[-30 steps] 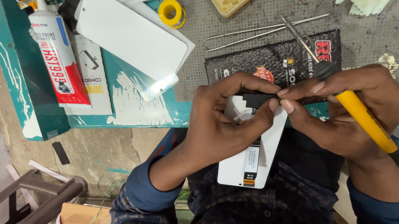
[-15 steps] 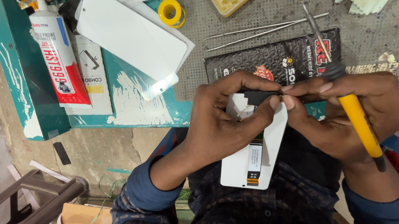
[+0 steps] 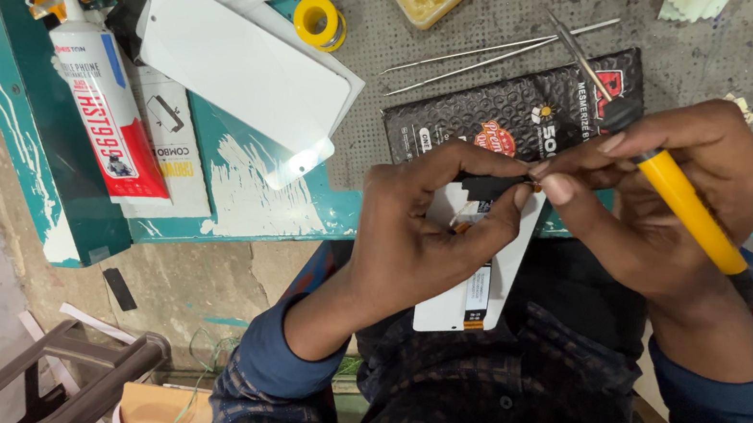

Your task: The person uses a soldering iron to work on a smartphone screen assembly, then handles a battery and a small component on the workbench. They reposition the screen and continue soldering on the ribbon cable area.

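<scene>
Where the table point(image 3: 231, 212) edge cuts mid-frame, open room lies below, over the lap. Left hand point(image 3: 426, 238) curls, fingers pinching the white phone body point(image 3: 472, 297) at centre. Right hand point(image 3: 668, 206) fingers grip a yellow-handled tool point(image 3: 687, 209), centre right.

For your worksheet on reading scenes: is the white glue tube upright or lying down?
Lying down: the white glue tube rests flat on the teal table.
</scene>
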